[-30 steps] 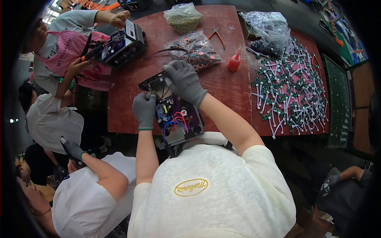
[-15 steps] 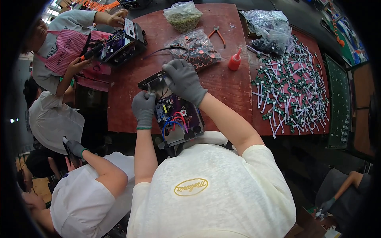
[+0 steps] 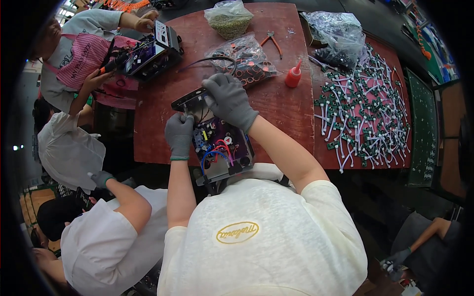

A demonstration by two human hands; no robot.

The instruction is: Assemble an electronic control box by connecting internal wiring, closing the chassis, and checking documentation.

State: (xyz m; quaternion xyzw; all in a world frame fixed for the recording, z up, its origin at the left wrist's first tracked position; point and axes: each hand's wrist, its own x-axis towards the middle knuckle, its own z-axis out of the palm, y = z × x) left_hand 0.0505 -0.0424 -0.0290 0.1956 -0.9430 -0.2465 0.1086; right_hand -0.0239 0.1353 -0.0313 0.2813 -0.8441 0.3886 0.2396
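An open metal device case [image 3: 232,170] lies before me, its near end close to my body. Inside it are a circuit board [image 3: 226,140] and red and blue wires. A dark front panel [image 3: 190,99] with cut-outs stands at the case's far end. My right hand [image 3: 230,100], in a grey glove, is closed on the right end of that panel. My left hand [image 3: 178,136], gloved too, has its fingertips pinched together just inside the panel's left part; what lies between them is hidden.
Beyond the case lie a black cable [image 3: 207,60], a bag of ring-shaped parts [image 3: 247,69], pliers [image 3: 271,44] and a red squeeze bottle [image 3: 293,76]. Many small wired boards [image 3: 363,108] cover the right table. A co-worker at left handles another device [image 3: 153,56].
My hands and the case stay nearly where they were. At lower left, a co-worker's gloved hand has shifted, and the dark object seen in it before is no longer visible.
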